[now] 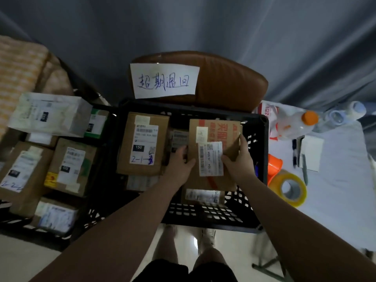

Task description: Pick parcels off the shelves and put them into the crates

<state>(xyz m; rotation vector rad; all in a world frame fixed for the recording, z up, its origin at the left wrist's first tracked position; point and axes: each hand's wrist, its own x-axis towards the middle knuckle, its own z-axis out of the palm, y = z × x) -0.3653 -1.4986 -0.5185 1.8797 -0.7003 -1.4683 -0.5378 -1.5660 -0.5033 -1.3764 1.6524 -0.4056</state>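
1. Left hand (179,161): gripped the left edge of a cardboard parcel (217,127), thumb on its top face, fingers curled at the side.
2. Right hand (238,159): gripped the same parcel's right edge, thumb pressed on the white shipping label (210,161), fingers wrapped round the side.
3. Cardboard parcel: brown, with red print; held flat between both hands in the right half of the black plastic crate (262,151). Whether it rested on the contents below could not be told.
4. Crate contents: a brown box marked "2-1-5" by hand (142,143) in the left half; a smaller labelled box (203,195) under the held parcel's near edge; further parcels partly hidden between.
5. Second black crate (95,208), just beside the first on the left: held several labelled cartons, with a white bag parcel (48,115) on top.
6. Brown padded chair back (227,82) behind the crate, carrying a paper sign (164,80) handwritten in blue.
7. White-covered table (343,184) to the right: yellow tape roll (289,189), orange tape roll (274,165), orange-capped bottle (295,123), notepad (311,151), pen (294,153).
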